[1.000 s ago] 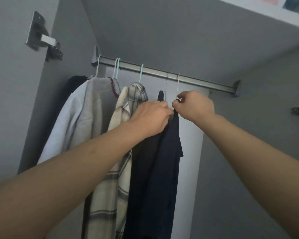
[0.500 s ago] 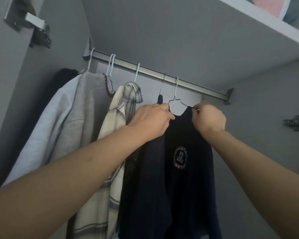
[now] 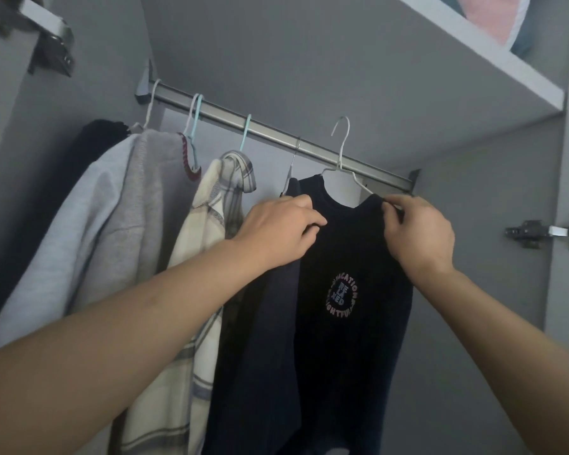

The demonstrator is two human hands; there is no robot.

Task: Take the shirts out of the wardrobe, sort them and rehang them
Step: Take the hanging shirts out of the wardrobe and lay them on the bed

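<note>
- Dark navy cloth is what both hands have hold of: the left hand [image 3: 286, 228] curls its fingers over the left shoulder of the printed T-shirt [image 3: 352, 290], and the right hand [image 3: 418, 231] pinches the right shoulder seam between thumb and forefinger, right where the hanger arm runs under the fabric.
- The white wire hanger [image 3: 340, 149] carries that shirt, and its hook now stands free in front of and above the rail [image 3: 276, 134]; half a second ago the hook was still over the rail, so the shirt has just been lifted off.
- The shirt itself has turned to face the camera, its round printed emblem showing, where a second ago it hung edge-on and only a narrow dark strip could be seen.
- It hangs between the two hands, in front of the wardrobe's back wall, just right of a second dark shirt [image 3: 266, 323] that remains on the rail by a thin metal hook.
- Further left on the rail hang the plaid shirt [image 3: 207, 231], a grey sweatshirt [image 3: 145, 198], a pale grey top [image 3: 79, 224] and a black garment [image 3: 89, 139] at the far end.
- As a judgement: this is the take-out step in progress, with one shirt freed and the others yet to come off, so sorting and rehanging lie well ahead.
</note>
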